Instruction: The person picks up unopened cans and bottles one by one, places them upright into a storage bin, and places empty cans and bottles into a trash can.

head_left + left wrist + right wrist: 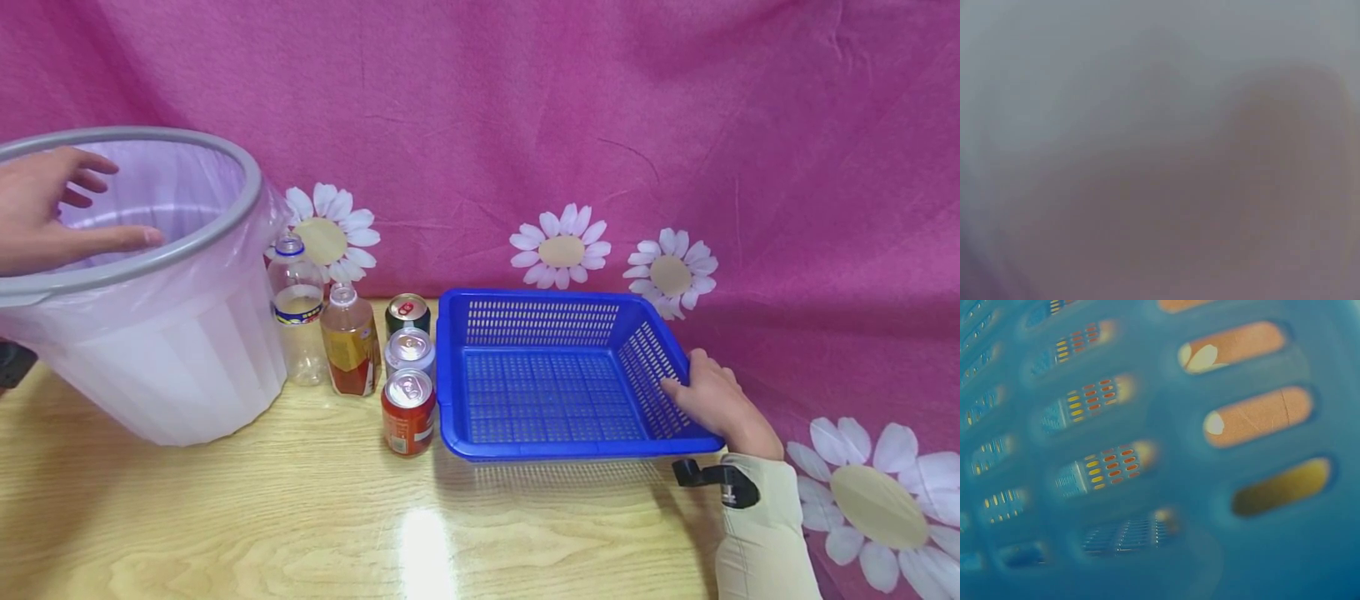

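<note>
My left hand (56, 208) is over the mouth of a white bin (202, 350) with a grey rim and a clear plastic liner. Its fingers are spread, with nothing between them. The left wrist view is only a blur. On the right, my right hand (723, 400) grips the right rim of a blue plastic basket (555, 450), thumb on the inner side. No contents show in the basket. Close up in the right wrist view is the basket's slotted wall (1172, 481), with the hand itself out of sight there.
Between bin and basket stand a clear plastic bottle (303, 354), a bottle with a yellow-and-red label (351, 346), a red can (408, 417), a silver-topped can (410, 350) and a dark can (408, 312). A pink flowered cloth (465, 150) hangs behind the wooden table (300, 517).
</note>
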Demonstrator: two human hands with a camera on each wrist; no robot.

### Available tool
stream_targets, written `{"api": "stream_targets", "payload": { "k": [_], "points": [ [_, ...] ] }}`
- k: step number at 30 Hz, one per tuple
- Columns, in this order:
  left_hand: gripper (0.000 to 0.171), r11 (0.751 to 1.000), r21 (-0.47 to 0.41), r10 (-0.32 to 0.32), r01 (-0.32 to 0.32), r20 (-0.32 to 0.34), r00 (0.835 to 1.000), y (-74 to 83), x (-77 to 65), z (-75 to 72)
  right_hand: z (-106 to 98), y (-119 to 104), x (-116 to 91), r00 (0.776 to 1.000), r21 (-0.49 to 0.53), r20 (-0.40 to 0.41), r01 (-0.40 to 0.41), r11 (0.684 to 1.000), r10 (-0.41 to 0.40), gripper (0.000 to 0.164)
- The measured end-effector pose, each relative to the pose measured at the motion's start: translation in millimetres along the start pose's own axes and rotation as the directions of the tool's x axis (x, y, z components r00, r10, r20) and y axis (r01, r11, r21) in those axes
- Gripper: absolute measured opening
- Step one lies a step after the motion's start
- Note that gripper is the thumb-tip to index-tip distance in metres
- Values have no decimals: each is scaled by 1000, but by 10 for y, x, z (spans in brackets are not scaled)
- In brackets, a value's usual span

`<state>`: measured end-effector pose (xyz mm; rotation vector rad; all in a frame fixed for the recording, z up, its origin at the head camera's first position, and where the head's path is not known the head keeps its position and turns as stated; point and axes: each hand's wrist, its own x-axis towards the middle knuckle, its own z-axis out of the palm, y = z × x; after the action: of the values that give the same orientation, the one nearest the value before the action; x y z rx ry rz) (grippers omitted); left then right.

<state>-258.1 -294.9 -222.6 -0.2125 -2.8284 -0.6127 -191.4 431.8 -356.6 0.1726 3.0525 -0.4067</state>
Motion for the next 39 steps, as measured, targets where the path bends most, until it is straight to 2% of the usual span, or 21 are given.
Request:
{"api": "stream_targets", "payload": {
  "k": [11, 18, 29, 33, 39],
  "points": [
    [94, 1000, 17, -10, 10, 2, 1000, 24, -2, -20, -9, 0, 13, 1000, 0, 7, -12, 1000, 12, 62],
    [92, 1000, -11, 14, -14, -13, 1000, 11, 13, -28, -14, 0, 11, 1000, 1, 10, -13, 1000, 13, 63],
    [87, 1000, 0, 20, -20, -45, 999, 30, -2, -22, -2, 10, 13, 1000, -3, -1, 2, 1000, -2, 60],
    [83, 998, 38, 60, -57, -91, 994, 87, -43, -32, -3, 12, 5, 1000, 2, -4, 22, 1000, -22, 59],
    [69, 988, 115, 130, -107, -213, 968, 184, -101, -45, -3, 10, -6, 1000, 5, -11, 23, 1000, -23, 56]
  ]
}}
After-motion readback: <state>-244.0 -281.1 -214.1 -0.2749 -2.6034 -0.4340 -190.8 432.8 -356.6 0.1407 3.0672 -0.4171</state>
